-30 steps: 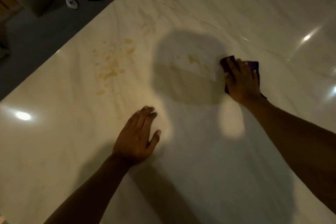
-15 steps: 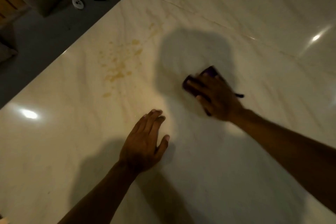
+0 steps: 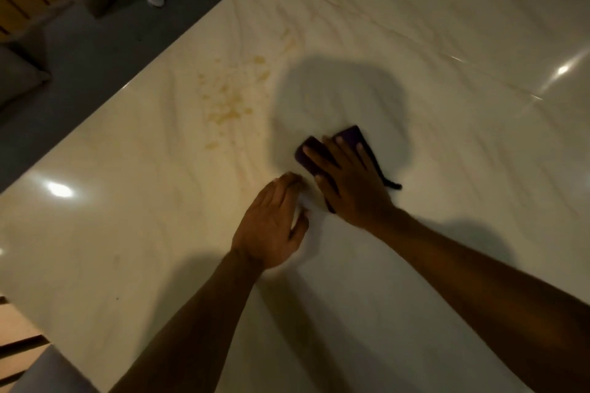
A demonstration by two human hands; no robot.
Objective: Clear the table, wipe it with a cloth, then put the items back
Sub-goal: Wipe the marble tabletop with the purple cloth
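Cloth wiping near the stains

Marble table [image 3: 431, 41] fills my view, bare of items and glossy. Its yellowish stains [image 3: 228, 102] are my landmark. My left hand [image 3: 271, 226] lies flat, fingers straight, below and right of the stains. My right hand [image 3: 348, 182] presses spread fingers on the purple cloth [image 3: 354, 135], right of the stains. I judge it soft, light, prone to bunching; flat palm pressure suits it.

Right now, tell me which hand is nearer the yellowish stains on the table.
Left. The left hand lies flat below the yellowish stains; the right hand, pressing the purple cloth, is farther right.
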